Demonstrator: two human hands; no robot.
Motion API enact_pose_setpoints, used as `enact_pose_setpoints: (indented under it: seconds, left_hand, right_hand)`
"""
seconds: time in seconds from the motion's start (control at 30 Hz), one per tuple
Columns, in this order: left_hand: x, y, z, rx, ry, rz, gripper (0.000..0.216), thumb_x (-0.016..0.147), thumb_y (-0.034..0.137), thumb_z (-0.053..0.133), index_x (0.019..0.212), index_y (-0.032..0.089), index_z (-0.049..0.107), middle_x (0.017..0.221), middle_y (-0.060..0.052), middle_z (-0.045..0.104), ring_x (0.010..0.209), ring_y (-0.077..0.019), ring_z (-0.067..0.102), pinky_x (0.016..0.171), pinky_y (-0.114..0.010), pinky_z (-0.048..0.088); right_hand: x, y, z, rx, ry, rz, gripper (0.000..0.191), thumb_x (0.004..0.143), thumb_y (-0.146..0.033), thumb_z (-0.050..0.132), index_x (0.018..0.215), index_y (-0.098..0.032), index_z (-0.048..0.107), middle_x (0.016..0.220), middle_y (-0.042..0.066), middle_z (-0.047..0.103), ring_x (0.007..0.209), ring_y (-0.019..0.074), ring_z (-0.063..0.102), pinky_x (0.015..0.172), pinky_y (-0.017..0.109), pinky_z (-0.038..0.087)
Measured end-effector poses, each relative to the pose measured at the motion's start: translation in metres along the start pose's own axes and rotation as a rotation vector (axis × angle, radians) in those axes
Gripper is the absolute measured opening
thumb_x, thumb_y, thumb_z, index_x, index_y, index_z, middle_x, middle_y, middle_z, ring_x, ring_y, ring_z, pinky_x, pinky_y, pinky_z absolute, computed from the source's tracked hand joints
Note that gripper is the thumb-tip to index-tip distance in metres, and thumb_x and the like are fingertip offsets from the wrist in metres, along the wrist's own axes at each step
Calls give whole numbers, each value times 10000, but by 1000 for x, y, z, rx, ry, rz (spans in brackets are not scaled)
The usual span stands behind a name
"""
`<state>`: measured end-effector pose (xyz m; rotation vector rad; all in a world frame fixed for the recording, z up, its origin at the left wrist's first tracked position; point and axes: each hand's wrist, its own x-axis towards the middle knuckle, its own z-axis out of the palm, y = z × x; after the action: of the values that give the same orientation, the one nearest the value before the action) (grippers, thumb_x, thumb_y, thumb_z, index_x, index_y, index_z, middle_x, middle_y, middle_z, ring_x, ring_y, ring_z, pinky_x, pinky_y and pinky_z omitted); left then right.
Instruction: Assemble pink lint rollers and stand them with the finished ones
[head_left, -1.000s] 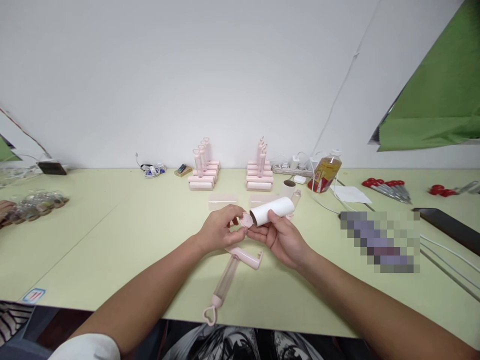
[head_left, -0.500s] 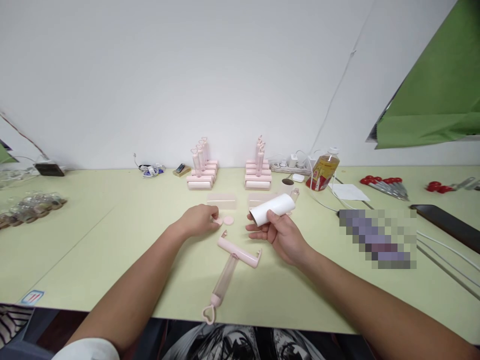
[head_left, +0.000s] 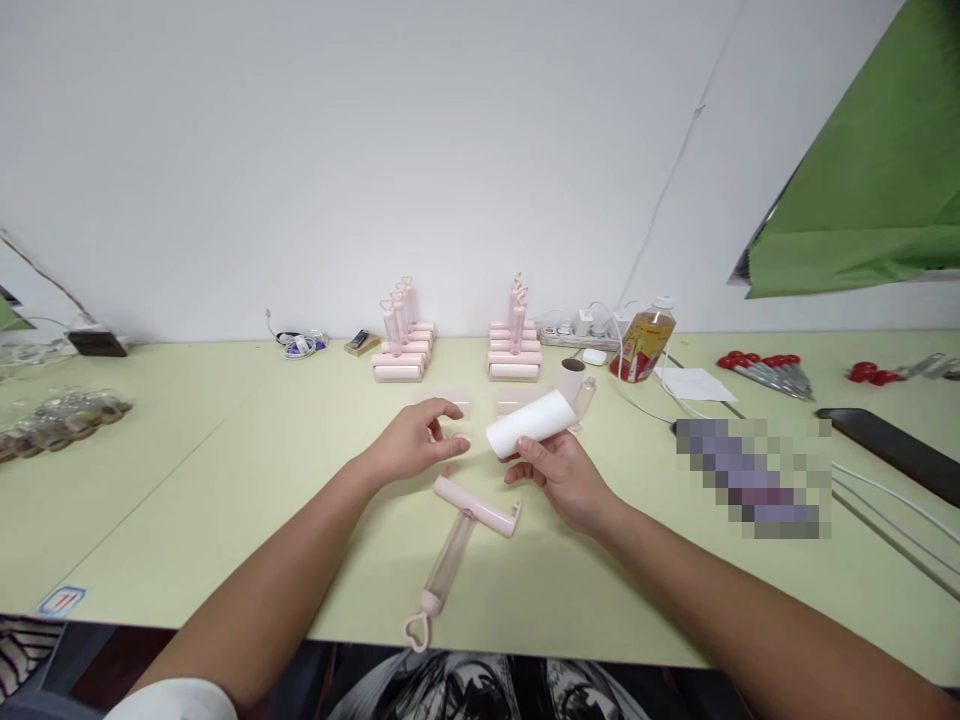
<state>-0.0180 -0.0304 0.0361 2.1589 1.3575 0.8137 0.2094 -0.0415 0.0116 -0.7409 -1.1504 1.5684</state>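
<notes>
As right hand (head_left: 566,475) is pinching white roll (head_left: 531,424) beyond pink handle frame (head_left: 476,506), presumably leaving both ends clear | left hand (head_left: 409,440) is hovering beyond frame's left end, thumb and fingers spread.

There are two hands, one left hand (head_left: 409,440) and one right hand (head_left: 576,480); two loose white rolls (head_left: 531,424); one T-shaped pink holder (head_left: 480,507) near the front; two translucent pink covers (head_left: 511,403); two rows of pink rollers (head_left: 399,360), too overlapped for a sure count; one bottle (head_left: 643,345); one power strip (head_left: 574,340).
</notes>
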Motion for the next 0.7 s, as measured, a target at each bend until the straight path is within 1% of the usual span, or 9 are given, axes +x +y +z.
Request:
enact_pose_setpoints:
  seconds: [0.1,0.17,0.3,0.37,0.43,0.47,0.53,0.63,0.7]
  left_hand:
    - [-4,15,9,-221,-66,119,515,721,448,738,1159,228,578,1080,-54,641,822,-158,605,648,-250,495]
    - [-6,21,16,-265,-54,147,494,734,441,736,1150,216,593,1043,-52,652,809,-150,590,653,-248,487]
    - [-5,21,21,-337,-40,98,368,783,443,685,1044,185,647,909,-43,667,767,-148,585,639,-249,481]
    - [-4,17,20,-392,-46,70,339,792,424,672,1026,181,647,902,-41,664,771,-150,597,645,-251,493]
    - [-1,13,18,-456,-7,52,324,778,392,676,1016,175,637,905,-42,656,768,-149,606,640,-252,505]
    - [0,10,16,-500,39,42,328,761,377,683,1012,173,626,896,-40,649,751,-146,608,625,-253,510]
    - [4,5,10,-611,196,24,360,718,361,696,1006,176,584,853,-28,631,688,-138,604,576,-257,518]
    - [11,-5,-7,-717,545,15,423,672,375,706,1001,200,507,827,-14,621,644,-136,600,526,-254,509]
    - [15,-14,-20,-693,792,7,423,690,376,699,1010,206,480,859,-28,630,716,-147,624,576,-248,510]
  right_hand:
    - [-1,1,2,-19,-17,-2,373,687,-359,804,967,-174,641,821,33,671,716,163,615,530,266,545]
    - [-2,1,3,-19,-53,23,379,683,-347,808,982,-180,643,866,38,688,737,174,635,562,288,560]
    - [-4,2,3,-11,-107,74,372,702,-331,795,1006,-171,653,943,64,711,825,213,679,663,343,583]
    - [-4,2,3,-3,-123,96,384,705,-316,793,1028,-164,649,957,76,714,869,231,689,721,379,585]
    - [-5,1,3,6,-137,104,414,705,-298,793,1066,-179,628,984,76,706,904,245,693,753,409,584]
    - [-5,0,3,5,-141,101,431,709,-290,789,1091,-195,612,1024,75,696,913,246,694,755,416,584]
    - [-6,-2,3,-9,-151,92,453,725,-280,773,1132,-229,581,1111,74,664,900,233,699,743,410,586]
    - [-5,-2,2,-57,-142,79,423,751,-293,741,1132,-243,564,1141,73,636,839,194,695,711,382,584]
    - [-4,1,0,-98,-119,61,394,759,-314,726,1110,-234,565,1092,67,640,805,180,684,685,369,575]
